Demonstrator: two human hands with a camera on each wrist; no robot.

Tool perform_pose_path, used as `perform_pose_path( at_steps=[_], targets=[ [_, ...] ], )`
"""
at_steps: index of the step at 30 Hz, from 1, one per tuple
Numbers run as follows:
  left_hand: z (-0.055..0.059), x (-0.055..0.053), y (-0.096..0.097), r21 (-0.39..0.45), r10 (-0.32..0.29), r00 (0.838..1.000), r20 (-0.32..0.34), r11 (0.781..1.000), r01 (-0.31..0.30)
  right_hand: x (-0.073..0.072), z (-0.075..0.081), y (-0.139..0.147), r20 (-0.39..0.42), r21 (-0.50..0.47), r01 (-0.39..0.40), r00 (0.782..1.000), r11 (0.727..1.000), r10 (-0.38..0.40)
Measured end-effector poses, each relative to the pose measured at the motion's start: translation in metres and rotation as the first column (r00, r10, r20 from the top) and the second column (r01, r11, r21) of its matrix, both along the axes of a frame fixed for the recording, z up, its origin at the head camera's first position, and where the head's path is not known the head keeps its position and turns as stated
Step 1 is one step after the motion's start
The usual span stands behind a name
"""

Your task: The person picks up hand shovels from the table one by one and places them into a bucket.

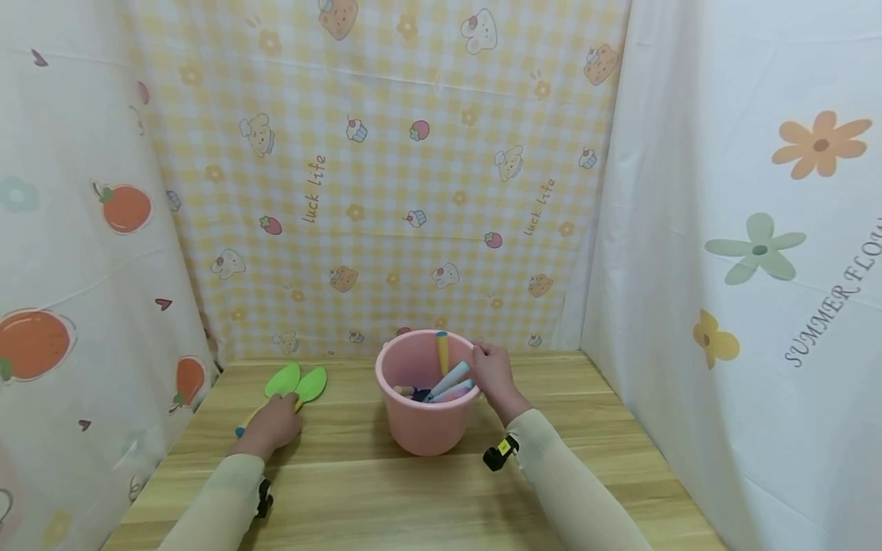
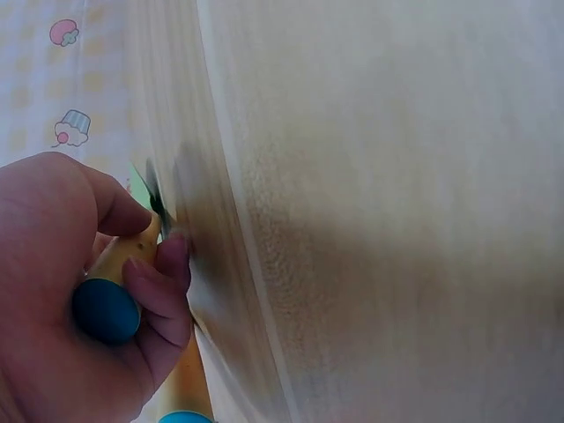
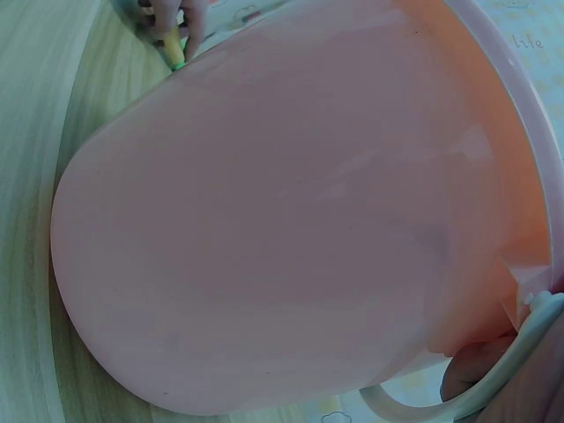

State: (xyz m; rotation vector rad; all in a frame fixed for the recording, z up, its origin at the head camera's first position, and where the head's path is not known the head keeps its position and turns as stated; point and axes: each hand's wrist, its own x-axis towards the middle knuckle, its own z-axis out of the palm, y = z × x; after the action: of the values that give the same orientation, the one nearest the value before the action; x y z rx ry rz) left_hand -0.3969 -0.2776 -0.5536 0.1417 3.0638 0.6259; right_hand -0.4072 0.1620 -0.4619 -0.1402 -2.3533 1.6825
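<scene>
My left hand (image 1: 277, 423) grips the yellow handle (image 2: 123, 260) of a toy shovel, its blue end cap (image 2: 106, 311) facing the left wrist camera. In the head view its green blade (image 1: 312, 385) points away from me. A second green shovel (image 1: 282, 380) lies beside it on the table, its blue-tipped handle showing left of the hand. My right hand (image 1: 492, 375) holds the right rim of an upright pink bucket (image 1: 427, 428), near its white carrying handle (image 3: 414, 411). Inside the bucket stand a yellow handle (image 1: 443, 352) and pale blue handles (image 1: 451, 377); their lower ends are hidden.
The bucket stands on a wood-grain table (image 1: 358, 497). A yellow checked cloth (image 1: 386, 191) hangs behind the table, with a white printed curtain (image 1: 89, 260) to the left and another curtain (image 1: 661, 291) to the right.
</scene>
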Motion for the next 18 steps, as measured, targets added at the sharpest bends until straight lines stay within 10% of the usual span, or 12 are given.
perform_pose_path(
  at_steps=[18],
  targets=[
    [0.0078,0.0042,0.0045,0.102,0.001,0.999,-0.045,0.995,0.004,-0.0032,-0.0021,-0.0001,-0.002,0.007,0.003,1.000,1.000,-0.003]
  ],
)
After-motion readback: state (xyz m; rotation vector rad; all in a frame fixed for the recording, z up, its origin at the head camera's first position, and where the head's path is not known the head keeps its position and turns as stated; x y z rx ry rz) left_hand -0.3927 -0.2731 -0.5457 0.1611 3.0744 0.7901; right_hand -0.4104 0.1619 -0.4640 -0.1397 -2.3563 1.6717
